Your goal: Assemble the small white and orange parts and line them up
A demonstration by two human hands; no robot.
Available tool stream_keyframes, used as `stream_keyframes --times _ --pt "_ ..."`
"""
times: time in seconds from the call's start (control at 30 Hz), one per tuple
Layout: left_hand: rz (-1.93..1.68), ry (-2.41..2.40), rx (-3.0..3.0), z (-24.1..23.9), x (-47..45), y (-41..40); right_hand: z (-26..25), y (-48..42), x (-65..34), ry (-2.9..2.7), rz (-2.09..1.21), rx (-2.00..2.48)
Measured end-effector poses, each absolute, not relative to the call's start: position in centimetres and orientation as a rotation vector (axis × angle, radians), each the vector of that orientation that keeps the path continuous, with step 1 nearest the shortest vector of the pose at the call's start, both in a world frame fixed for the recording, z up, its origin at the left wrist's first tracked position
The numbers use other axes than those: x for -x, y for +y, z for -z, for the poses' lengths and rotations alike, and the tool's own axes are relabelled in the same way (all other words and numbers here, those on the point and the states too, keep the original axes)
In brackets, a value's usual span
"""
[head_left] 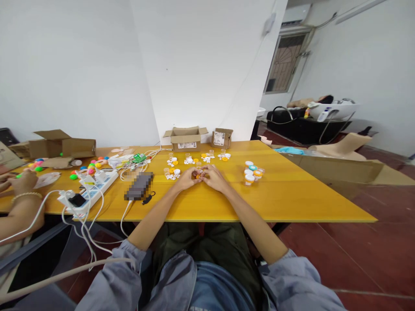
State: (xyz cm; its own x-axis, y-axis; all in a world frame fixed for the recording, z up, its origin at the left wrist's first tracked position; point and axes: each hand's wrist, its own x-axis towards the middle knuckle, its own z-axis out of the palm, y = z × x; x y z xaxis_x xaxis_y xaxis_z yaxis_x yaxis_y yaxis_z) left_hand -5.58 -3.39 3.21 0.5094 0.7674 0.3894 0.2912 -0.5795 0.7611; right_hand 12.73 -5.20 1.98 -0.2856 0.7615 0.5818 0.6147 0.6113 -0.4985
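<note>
My left hand (pixel 186 179) and my right hand (pixel 213 178) meet above the yellow table (pixel 207 207), fingers curled and fingertips together. A small piece with some orange shows between them, mostly hidden by the fingers; its kind I cannot make out. Just behind the hands lie small groups of clear cups, white pieces and orange rings, such as the left group (pixel 173 174) and the rear group (pixel 207 157). To the right of my right hand stands a cluster of small clear jars with white, orange and teal lids (pixel 249 179).
Two cardboard boxes, one open (pixel 185 140) and a smaller one (pixel 221 138), stand by the wall. Left of my forearm are a blurred dark device (pixel 139 185), a power strip (pixel 94 190) with cables, and coloured balls (pixel 91 168). Another person's hand (pixel 24 183) works at far left.
</note>
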Motion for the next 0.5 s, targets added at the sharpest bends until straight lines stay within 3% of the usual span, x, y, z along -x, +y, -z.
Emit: stream_keyframes --times 0.5 --pt "-0.969 0.898 -2.194 -3.62 5.40 -3.70 -2.28 -5.25 -12.86 -1.925 -0.294 1.139"
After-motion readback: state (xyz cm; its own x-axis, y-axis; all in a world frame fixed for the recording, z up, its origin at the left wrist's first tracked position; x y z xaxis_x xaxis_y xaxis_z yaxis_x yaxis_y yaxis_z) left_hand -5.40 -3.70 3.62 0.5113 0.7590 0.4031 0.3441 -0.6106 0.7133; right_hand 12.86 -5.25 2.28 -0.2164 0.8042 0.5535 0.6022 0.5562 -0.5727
